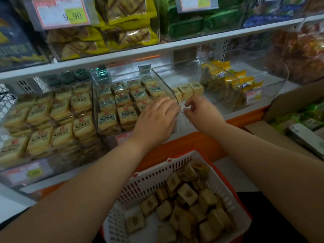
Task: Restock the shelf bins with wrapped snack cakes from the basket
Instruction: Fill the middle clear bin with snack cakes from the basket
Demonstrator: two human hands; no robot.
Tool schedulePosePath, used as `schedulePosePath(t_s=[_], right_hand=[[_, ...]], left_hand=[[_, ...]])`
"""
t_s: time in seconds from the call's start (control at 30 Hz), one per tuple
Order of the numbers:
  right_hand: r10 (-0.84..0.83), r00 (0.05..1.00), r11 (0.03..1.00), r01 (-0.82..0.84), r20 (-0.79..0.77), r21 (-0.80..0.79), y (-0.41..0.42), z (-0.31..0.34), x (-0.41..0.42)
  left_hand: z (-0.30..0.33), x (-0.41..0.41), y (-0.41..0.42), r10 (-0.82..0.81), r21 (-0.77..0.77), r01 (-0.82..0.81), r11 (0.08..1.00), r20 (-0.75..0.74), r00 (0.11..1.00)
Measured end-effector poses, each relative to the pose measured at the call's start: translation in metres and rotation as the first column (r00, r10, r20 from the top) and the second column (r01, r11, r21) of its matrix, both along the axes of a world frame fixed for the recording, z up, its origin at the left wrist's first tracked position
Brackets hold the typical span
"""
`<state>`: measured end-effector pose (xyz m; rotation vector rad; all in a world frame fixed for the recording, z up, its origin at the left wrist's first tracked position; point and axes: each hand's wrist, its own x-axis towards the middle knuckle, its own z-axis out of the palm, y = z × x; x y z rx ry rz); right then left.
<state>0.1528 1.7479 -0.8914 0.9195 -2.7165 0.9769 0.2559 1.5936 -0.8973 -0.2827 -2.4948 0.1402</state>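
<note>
A white basket with a red rim (154, 174) sits low in front of me, holding several square wrapped snack cakes (187, 196). On the lower shelf, a clear bin (168, 85) is packed with wrapped cakes (122, 102). To its right, three cakes (186, 90) stand in a row in a mostly bare clear bin (228, 109). My left hand (156, 120) lies palm down over the packed bin's front right corner, with its fingers bent over the wall. My right hand (201, 111) is just to the right, its thumb and forefinger pinching that wall's curved rim. Neither hand holds a cake.
Another full bin of cakes (43, 123) stands at the left. A bin of yellow packets (233, 83) sits at the right. An open cardboard box (289, 106) with a phone (305, 135) in it stands far right. The upper shelf (157, 48) carries more bins and price tags.
</note>
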Motion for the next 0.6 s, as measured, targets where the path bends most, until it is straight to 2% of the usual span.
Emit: schedulePosePath(t_s=[0.07,0.17,0.27,0.33,0.37,0.43,0.53,0.6], right_hand=[[-0.040,0.998,0.997,0.036,0.055,0.066,0.014,-0.021,0.007],[-0.043,0.992,0.944,0.003,0.116,0.329,0.033,-0.066,0.021],[-0.058,0.977,0.832,-0.066,0.205,0.550,0.040,-0.113,0.032],[-0.076,0.967,0.756,-0.103,0.242,0.647,0.037,-0.141,0.038],[-0.076,0.962,0.723,-0.128,0.262,0.679,0.034,-0.153,0.042],[-0.092,0.945,0.719,-0.155,0.314,0.677,0.030,-0.170,0.049],[-0.079,0.959,0.761,-0.117,0.271,0.638,0.028,-0.191,0.057],[-0.077,0.961,0.802,-0.099,0.267,0.588,0.031,-0.202,0.063]], left_hand=[[-0.016,0.011,0.016,-0.122,0.020,0.124,0.992,-0.073,0.990],[-0.052,0.025,0.034,-0.136,0.077,0.130,0.988,0.071,0.988],[-0.093,0.041,0.046,-0.034,0.270,-0.071,0.960,0.367,0.930],[-0.120,0.055,0.050,0.021,0.398,-0.267,0.878,0.525,0.851],[-0.132,0.062,0.051,0.041,0.439,-0.353,0.826,0.579,0.815],[-0.150,0.076,0.048,0.063,0.475,-0.485,0.735,0.663,0.746],[-0.170,0.091,0.040,0.039,0.481,-0.596,0.643,0.756,0.653],[-0.177,0.098,0.034,0.019,0.504,-0.650,0.569,0.782,0.623]])
